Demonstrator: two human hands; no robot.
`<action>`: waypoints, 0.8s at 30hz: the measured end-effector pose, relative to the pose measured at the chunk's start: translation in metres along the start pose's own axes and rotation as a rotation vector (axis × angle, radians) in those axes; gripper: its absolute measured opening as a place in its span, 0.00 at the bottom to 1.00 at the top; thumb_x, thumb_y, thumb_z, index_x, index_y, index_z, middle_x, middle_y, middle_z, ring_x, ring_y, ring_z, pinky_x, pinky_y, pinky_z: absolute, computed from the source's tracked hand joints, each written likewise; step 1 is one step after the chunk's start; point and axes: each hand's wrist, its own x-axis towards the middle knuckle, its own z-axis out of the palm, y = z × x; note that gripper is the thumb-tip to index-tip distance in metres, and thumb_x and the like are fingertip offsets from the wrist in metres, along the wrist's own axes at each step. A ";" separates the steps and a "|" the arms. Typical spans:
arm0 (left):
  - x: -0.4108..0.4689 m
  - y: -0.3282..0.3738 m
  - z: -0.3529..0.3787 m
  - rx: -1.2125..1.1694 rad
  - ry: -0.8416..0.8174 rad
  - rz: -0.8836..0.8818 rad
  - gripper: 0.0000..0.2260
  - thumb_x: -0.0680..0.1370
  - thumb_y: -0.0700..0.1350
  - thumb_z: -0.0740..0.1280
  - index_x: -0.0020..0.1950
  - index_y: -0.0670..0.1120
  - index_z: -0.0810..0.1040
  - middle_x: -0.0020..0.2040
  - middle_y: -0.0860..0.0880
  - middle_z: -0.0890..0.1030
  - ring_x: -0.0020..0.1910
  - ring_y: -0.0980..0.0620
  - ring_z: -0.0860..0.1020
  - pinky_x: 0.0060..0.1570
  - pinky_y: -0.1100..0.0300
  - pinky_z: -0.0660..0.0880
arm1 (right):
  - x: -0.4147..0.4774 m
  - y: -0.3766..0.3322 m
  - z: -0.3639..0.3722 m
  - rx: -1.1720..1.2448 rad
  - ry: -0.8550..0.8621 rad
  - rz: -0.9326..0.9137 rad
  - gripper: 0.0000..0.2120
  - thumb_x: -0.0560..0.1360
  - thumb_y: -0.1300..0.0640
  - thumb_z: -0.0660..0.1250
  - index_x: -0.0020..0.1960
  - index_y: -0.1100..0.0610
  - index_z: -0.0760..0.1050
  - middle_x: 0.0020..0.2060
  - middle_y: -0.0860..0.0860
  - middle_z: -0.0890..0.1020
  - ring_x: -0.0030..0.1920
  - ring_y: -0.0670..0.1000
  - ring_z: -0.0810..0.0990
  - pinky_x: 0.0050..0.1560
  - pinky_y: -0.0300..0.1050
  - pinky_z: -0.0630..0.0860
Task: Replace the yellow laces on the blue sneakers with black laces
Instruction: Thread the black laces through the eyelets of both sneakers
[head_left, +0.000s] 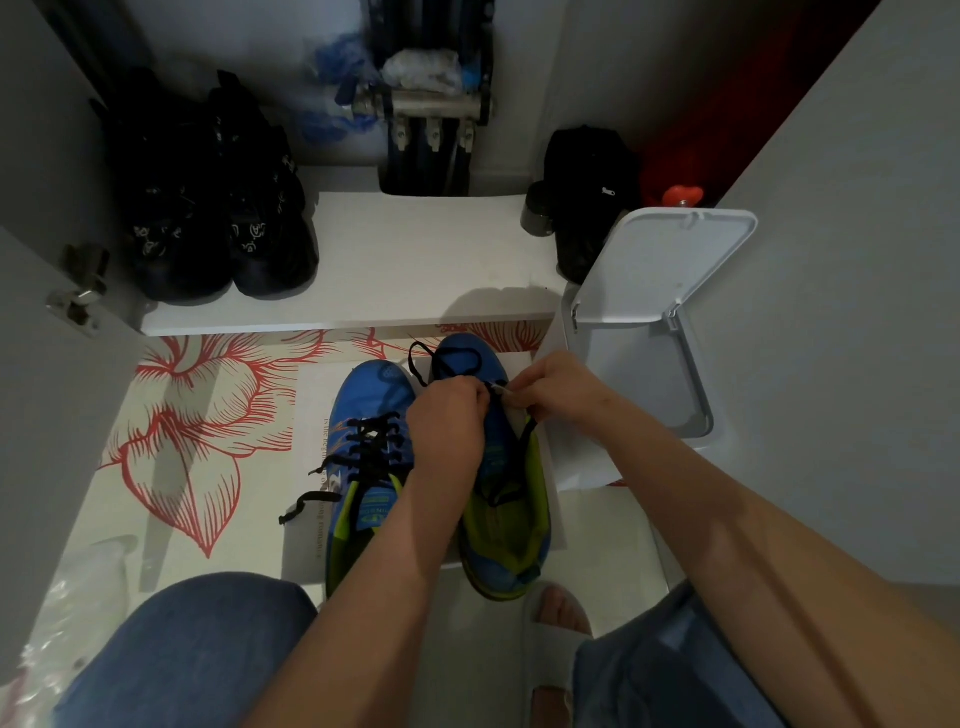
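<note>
Two blue sneakers with lime-green lining stand side by side on a white sheet on the floor. The left sneaker (371, 415) carries a black lace through its eyelets, with loose ends trailing left. The right sneaker (498, 499) has a black lace (447, 358) looped over its toe and running down into its opening. My left hand (449, 421) and my right hand (558, 387) meet over the right sneaker's front, both pinching that lace near its tip. No yellow lace is in view.
A white bin (654, 332) with its lid up stands close on the right. A white shelf (415, 260) ahead holds black shoes (218, 208) and a black bag (589, 197). A red-flowered mat (197, 415) covers the floor at left. My knees fill the bottom.
</note>
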 end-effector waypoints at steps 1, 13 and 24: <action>0.001 0.001 0.001 0.001 0.001 -0.006 0.09 0.80 0.42 0.59 0.51 0.48 0.80 0.48 0.48 0.81 0.46 0.50 0.78 0.38 0.60 0.69 | 0.001 0.000 0.000 -0.005 0.008 -0.002 0.12 0.71 0.67 0.70 0.54 0.68 0.80 0.39 0.58 0.80 0.33 0.49 0.75 0.32 0.35 0.73; -0.005 0.002 0.002 -0.156 0.048 -0.036 0.10 0.80 0.43 0.60 0.46 0.46 0.81 0.43 0.48 0.82 0.43 0.50 0.79 0.39 0.56 0.72 | 0.003 0.000 0.003 -0.085 0.033 -0.019 0.08 0.71 0.66 0.69 0.49 0.65 0.82 0.37 0.60 0.80 0.37 0.56 0.77 0.47 0.50 0.78; 0.000 0.003 -0.003 -0.045 -0.055 -0.027 0.09 0.79 0.42 0.61 0.51 0.47 0.81 0.49 0.47 0.82 0.47 0.48 0.79 0.38 0.58 0.70 | -0.002 0.000 0.003 -0.092 0.031 -0.058 0.08 0.72 0.67 0.68 0.49 0.69 0.81 0.29 0.56 0.77 0.29 0.49 0.74 0.35 0.39 0.75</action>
